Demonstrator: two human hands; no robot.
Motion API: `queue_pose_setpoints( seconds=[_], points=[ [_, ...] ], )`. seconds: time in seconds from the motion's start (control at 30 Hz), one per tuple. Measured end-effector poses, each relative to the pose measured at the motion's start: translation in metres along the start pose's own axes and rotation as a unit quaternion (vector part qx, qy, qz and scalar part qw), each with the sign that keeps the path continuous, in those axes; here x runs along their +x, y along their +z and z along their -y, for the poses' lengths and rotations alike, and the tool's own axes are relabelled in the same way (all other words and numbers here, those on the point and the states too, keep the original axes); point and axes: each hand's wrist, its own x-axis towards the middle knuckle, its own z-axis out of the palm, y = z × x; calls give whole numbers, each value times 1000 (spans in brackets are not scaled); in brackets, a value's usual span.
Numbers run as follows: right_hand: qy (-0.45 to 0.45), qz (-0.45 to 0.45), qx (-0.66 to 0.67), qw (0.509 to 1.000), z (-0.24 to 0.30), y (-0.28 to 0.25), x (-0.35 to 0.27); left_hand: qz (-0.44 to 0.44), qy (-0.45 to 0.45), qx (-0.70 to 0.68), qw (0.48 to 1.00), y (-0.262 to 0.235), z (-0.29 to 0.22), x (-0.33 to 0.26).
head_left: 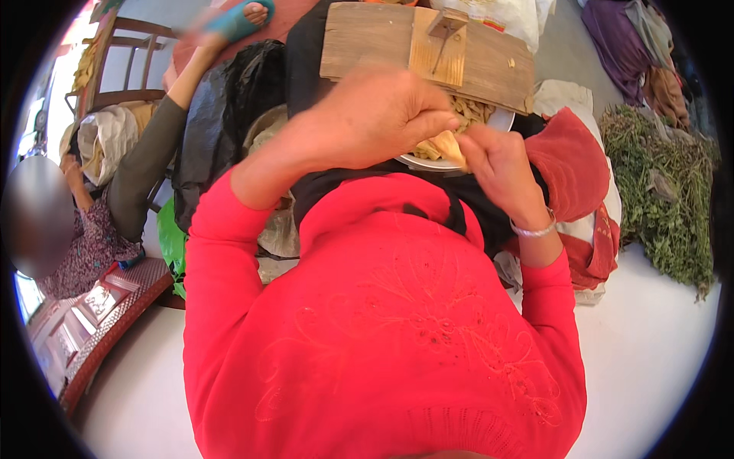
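A pale yellow, soft-looking piece [448, 148] is stretched between my two hands; its exact kind I cannot make out. My left hand [386, 115] is closed at its upper end, with the thumb pointing right. At the lower end, my right hand [497, 164], a silver bangle on the wrist, pinches it. Just beneath and beyond the hands is a white-rimmed bowl [502, 120] holding many yellowish-brown strips [472, 111]. My left hand hides part of the bowl. Behind it lies a wooden board [497, 65] with a small wooden block [448, 21] and a thin metal spike [440, 55].
A black plastic bag [222, 130] lies to the left. Red cloth [569, 164] is at the right, and beyond it a heap of green plants [661, 191]. At the far left another person [88, 245] sits near a wooden chair [130, 38].
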Motion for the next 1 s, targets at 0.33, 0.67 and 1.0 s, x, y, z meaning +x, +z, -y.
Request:
queue_pose_setpoints(
  seconds=[0.33, 0.67, 1.0],
  points=[
    [16, -288, 307, 907, -16, 11, 27, -11, -61, -545, 836, 75, 18, 52],
    [45, -296, -136, 944, -73, 39, 33, 80, -159, -611, 771, 110, 91, 64],
    [263, -41, 392, 881, -97, 77, 11, -132, 70, 117, 982, 110, 101, 28]
  ],
)
